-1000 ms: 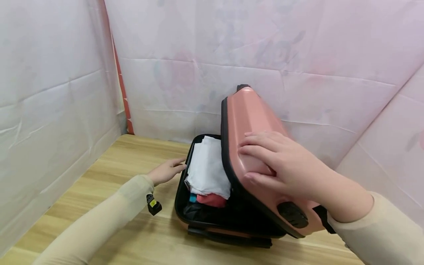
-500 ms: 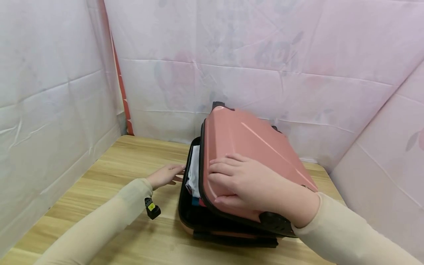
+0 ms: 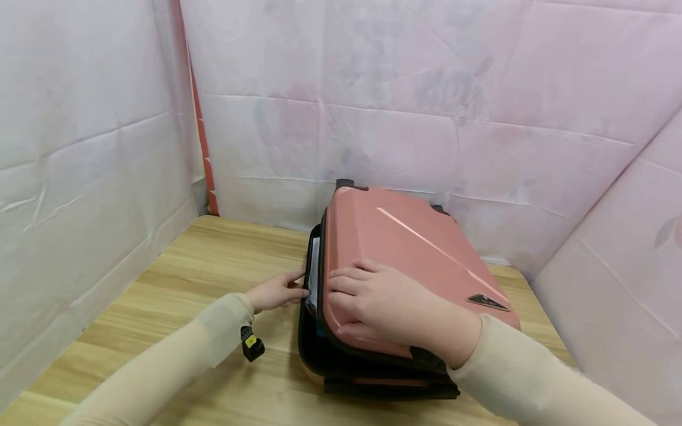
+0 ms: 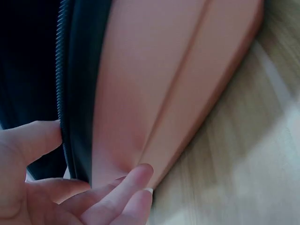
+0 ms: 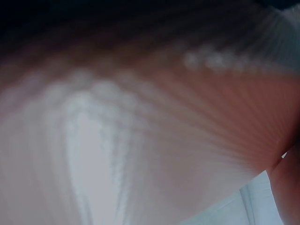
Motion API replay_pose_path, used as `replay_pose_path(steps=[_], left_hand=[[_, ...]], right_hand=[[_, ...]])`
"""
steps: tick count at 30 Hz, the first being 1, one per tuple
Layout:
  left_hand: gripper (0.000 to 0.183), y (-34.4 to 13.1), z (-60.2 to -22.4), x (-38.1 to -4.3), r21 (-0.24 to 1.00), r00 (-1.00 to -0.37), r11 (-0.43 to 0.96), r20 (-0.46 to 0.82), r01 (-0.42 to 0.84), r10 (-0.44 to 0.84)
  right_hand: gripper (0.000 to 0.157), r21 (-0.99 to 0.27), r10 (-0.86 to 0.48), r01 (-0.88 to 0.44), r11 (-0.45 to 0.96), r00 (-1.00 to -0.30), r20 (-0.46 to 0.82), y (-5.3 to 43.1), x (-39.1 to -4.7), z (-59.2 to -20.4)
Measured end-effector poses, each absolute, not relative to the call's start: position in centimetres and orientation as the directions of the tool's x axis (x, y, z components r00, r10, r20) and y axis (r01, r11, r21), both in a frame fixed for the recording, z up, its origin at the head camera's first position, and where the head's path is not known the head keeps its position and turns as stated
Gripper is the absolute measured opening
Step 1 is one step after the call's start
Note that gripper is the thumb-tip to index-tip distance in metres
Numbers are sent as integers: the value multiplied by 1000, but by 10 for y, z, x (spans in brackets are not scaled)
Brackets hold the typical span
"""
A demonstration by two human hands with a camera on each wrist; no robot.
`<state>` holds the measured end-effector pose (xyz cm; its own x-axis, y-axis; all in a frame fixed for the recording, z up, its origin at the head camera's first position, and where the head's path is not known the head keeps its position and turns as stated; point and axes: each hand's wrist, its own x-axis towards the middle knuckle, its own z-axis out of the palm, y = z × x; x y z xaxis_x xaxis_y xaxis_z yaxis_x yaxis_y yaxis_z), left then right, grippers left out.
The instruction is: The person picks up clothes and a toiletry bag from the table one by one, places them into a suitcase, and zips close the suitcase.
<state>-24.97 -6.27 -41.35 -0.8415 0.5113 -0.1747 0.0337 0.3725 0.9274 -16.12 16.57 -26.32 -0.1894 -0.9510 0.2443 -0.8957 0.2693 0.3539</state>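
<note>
A pink hard-shell suitcase [image 3: 394,236] lies on the wooden table, its lid lowered at a slant over the black-lined base. Through the gap on the left, folded white cloth [image 3: 314,269] shows; the lid hides the rest. My right hand [image 3: 380,305] rests on the lid's near left part, fingers spread over its surface. At the left side of the base, my left hand [image 3: 277,291] has its thumb at the zipper edge [image 4: 60,70] and its other fingers against the outer shell. The right wrist view is mostly a blurred pink surface.
Behind the suitcase hangs a pale pink patterned cloth wall [image 3: 399,118], with further cloth walls at left and right. The wooden tabletop [image 3: 176,290] extends left of the suitcase. A black handle [image 3: 391,389] lies along the base's near side.
The lid has swung down leftward from steeply raised to nearly level, my right hand moving down with it. The white cloth is now mostly covered. My left hand's thumb has come to the rim.
</note>
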Motion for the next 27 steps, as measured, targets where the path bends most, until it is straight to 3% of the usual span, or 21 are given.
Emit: replay_pose_path(steps=[17, 27], left_hand=[[68, -50, -411, -243, 905, -843, 424, -198, 40, 500], [69, -51, -410, -242, 893, -850, 448, -207, 38, 485]], right_hand=[[18, 429, -952, -864, 262, -158, 262, 147, -160, -290], [22, 528, -965, -813, 246, -153, 214, 142, -159, -308]])
